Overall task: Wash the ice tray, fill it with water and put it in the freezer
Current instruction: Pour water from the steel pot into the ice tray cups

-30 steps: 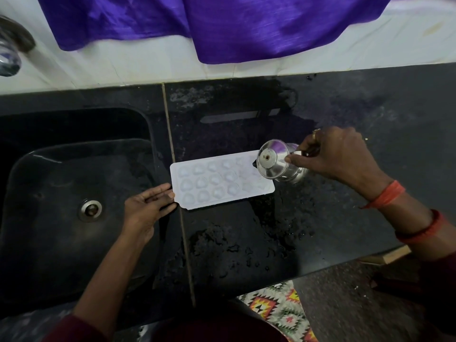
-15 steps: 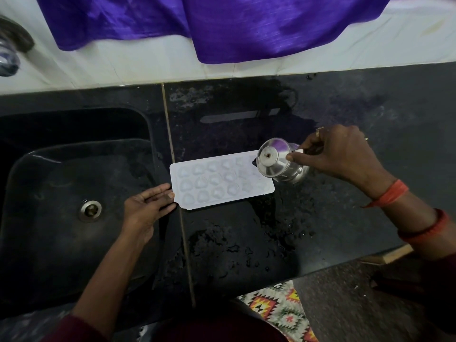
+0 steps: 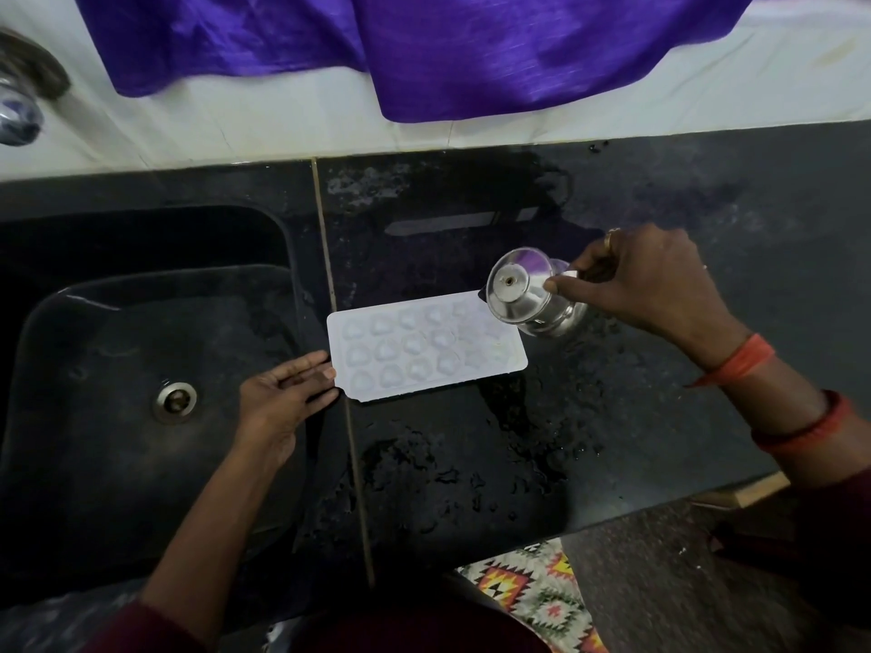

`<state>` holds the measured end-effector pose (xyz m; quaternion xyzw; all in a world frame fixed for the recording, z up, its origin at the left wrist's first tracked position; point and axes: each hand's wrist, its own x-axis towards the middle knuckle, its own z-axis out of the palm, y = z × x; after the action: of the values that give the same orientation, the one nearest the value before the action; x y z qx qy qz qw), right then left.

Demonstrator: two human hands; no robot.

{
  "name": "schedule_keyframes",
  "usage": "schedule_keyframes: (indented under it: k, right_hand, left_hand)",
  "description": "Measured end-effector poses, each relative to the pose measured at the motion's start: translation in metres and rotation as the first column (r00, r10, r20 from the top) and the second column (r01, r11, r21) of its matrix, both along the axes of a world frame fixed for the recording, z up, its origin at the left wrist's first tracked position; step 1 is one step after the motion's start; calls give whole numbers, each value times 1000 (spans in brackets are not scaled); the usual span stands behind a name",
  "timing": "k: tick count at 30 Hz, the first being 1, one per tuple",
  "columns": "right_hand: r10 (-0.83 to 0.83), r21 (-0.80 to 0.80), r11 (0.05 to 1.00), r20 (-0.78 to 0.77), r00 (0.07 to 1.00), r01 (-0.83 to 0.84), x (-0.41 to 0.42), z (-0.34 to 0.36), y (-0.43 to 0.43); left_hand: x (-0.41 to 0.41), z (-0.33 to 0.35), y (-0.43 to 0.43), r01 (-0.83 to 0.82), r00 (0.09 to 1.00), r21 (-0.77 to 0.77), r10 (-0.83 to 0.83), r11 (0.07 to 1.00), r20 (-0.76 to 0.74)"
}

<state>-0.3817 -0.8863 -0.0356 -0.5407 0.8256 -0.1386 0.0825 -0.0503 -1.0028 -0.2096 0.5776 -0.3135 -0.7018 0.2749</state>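
The white tray (image 3: pixel 414 351) lies flat on the wet black counter (image 3: pixel 612 417). The sink (image 3: pixel 118 351) is just left of the tray. At the tray's left edge the left hand (image 3: pixel 278 398) rests, fingers straight, tips touching it. Over the tray's right end the right hand (image 3: pixel 650 285) grips a tilted steel pot (image 3: pixel 528 299).

tap (image 3: pixel 26 94) blurred, cut off by left edge. purple cloth (image 3: pixel 471 54) runs off the top. steel cup (image 3: pixel 530 296) covers the far right corner of the ice tray (image 3: pixel 410 353); water level in the cells unclear. right hand (image 3: pixel 655 287): some fingers hidden behind cup. patterned mat (image 3: pixel 532 591) cut at bottom edge.
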Motion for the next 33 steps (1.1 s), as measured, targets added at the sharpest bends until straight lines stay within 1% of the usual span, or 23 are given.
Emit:
schedule_keyframes:
  k: [8, 16, 27, 33]
  right_hand:
    - [-4, -15, 1000, -69, 998, 3, 3, -5, -5]
    - [-18, -10, 1000, -96, 995, 17, 4, -4, -8]
    - [20, -34, 999, -103, 994, -24, 4, -8, -8]
    - [-3, -21, 1000, -102, 995, 0, -1, -11, -9]
  left_hand:
    - [1, -3, -1, 0, 1000, -1, 0, 1000, -5]
    - [1, -3, 0, -9, 1000, 4, 9, 1000, -3]
    - [0, 1, 1, -14, 1000, 5, 14, 1000, -7]
    - [0, 1, 1, -8, 1000, -6, 8, 1000, -14]
